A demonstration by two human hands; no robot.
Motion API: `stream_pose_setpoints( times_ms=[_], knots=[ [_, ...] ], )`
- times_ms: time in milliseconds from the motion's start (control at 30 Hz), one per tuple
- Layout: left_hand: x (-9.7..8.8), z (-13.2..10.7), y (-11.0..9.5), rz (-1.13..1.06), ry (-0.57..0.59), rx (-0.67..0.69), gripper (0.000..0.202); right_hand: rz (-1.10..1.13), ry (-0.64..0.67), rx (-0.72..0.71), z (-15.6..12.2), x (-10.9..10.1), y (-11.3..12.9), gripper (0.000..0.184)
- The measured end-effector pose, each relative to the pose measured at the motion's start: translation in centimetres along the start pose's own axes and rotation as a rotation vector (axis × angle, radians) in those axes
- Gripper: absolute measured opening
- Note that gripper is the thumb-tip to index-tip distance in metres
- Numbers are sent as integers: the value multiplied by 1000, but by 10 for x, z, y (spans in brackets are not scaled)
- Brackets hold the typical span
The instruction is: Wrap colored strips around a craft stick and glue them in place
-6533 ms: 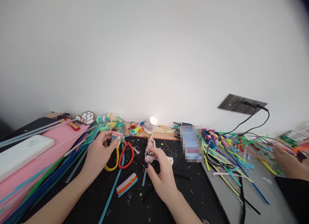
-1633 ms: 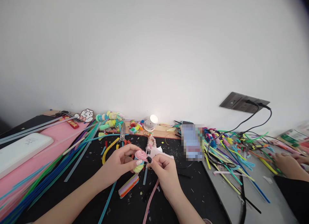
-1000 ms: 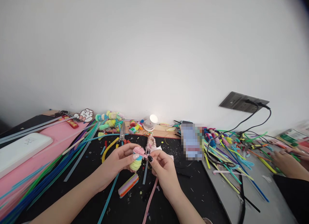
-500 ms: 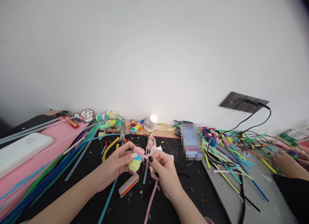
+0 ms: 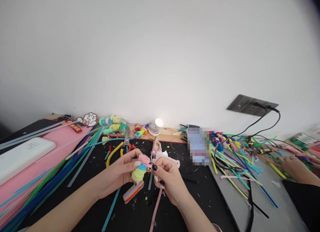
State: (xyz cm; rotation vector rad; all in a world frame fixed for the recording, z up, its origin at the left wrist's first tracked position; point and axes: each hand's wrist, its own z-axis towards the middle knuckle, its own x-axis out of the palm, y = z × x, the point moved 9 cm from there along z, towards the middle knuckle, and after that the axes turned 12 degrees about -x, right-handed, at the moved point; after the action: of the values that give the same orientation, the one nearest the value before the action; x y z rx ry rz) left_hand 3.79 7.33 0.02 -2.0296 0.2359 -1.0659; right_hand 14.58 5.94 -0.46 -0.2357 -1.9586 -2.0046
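My left hand [image 5: 122,172] is closed around a coiled pipe-cleaner piece [image 5: 139,170], yellow below, blue in the middle and pink on top. A pink pipe cleaner [image 5: 157,208] runs from the pink coil to my right hand [image 5: 168,178], whose thumb and fingers pinch it; its loose length hangs down toward the front of the table. Just under the coiled piece lies a striped bundle of short pipe cleaners [image 5: 133,192] in purple, white and orange. Behind my right hand rests a pink glue gun [image 5: 165,157], partly covered by the fingers.
Pliers [image 5: 122,142] with yellow handles lie behind my left hand. A paper cup [image 5: 156,126] stands against the wall. At left are long pipe cleaners [image 5: 55,178] and a white power bank [image 5: 26,158]. Loose pipe cleaners [image 5: 240,172] and another person's hand [image 5: 296,170] are at right.
The coiled piece has tilted and turned slightly in my left hand, showing more of its pink top. My right hand has shifted slightly down, still pinching the pink pipe cleaner.
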Motion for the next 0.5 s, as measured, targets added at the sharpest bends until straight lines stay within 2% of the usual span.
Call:
stream_pose_setpoints(
  times_ms=[300, 367, 500],
  knots=[
    [-1, 1, 6, -8, 28, -33, 21, 20, 4, 17, 0, -3, -7, 34],
    [-4, 2, 3, 13, -18, -4, 22, 20, -5, 1, 1, -4, -5, 35],
    [-16, 2, -3, 103, -189, 76, 28, -3, -70, -57, 2, -11, 0, 32]
  ],
)
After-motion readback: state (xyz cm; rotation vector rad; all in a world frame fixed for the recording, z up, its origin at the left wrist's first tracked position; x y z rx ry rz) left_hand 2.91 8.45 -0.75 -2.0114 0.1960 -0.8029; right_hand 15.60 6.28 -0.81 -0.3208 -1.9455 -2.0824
